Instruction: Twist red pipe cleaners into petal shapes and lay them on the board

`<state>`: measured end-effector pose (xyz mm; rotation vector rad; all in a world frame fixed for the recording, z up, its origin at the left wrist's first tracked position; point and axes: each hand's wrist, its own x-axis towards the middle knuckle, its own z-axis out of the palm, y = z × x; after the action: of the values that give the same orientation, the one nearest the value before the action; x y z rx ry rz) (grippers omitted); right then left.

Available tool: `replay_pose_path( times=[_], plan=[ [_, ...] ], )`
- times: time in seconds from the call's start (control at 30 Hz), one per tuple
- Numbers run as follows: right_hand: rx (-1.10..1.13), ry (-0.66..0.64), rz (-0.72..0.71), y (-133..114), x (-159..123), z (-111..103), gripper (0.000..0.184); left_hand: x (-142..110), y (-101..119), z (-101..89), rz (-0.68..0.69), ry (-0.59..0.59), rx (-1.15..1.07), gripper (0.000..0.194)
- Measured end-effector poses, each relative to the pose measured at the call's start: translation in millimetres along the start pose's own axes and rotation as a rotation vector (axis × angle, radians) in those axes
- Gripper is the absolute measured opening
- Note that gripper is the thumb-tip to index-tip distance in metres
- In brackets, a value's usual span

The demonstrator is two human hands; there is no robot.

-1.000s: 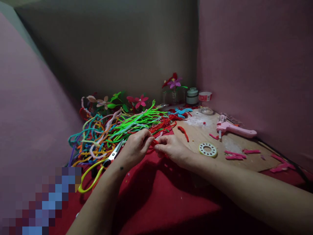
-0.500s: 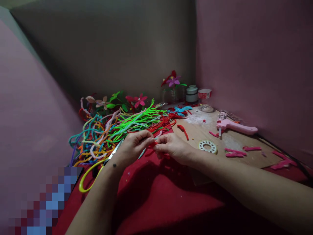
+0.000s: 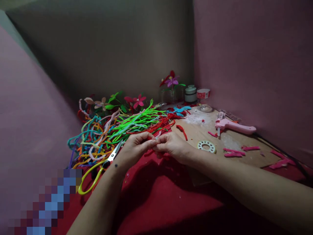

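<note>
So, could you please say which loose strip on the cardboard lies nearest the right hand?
The lone red strip, left of the holed ring; the pink strips lie farther right.

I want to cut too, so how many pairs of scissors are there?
1. The yellow-handled scissors lie beside the left hand, by the pile of colourful fuzzy stems. More could be hidden under that pile.

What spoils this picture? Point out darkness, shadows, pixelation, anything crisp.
Head view: dim light overall; dark shadow on the red cloth below the left hand and right hand; blocky pixels over the lower left corner; scissors fairly crisp.
</note>
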<state>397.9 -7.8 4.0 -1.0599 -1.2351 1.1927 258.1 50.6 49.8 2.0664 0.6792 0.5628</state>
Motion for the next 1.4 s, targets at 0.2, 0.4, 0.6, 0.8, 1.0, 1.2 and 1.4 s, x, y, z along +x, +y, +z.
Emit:
replay_pose_path(
  times=[0.2,0.4,0.6,0.8,1.0,1.2,1.4],
  plan=[
    [0.031,0.056,0.014,4.8,3.1,-0.1,0.018,4.3,-8.2,8.3,0.031,0.130,0.130,0.015],
    [0.123,0.213,-0.050,2.9,7.7,-5.2,0.014,7.0,-2.9,6.9,-0.084,0.163,-0.081,0.019],
    [0.081,0.278,-0.043,9.0,11.7,-6.7,0.016,2.7,-5.5,7.7,0.036,0.117,0.254,0.027],
    [0.129,0.261,0.005,7.3,11.8,-1.5,0.018,-4.2,-6.7,11.5,0.246,0.269,0.736,0.029],
    [0.059,0.295,-0.064,7.5,13.6,-5.1,0.015,0.6,-6.8,8.1,0.166,0.257,0.502,0.020],
    [0.024,0.094,-0.091,0.9,5.5,-2.7,0.016,4.4,3.3,2.4,-0.116,0.221,-0.054,0.021],
    [-0.048,0.194,-0.038,-3.0,0.6,3.8,0.012,2.8,-2.4,17.4,-0.132,0.355,-0.125,0.018]
  ],
)
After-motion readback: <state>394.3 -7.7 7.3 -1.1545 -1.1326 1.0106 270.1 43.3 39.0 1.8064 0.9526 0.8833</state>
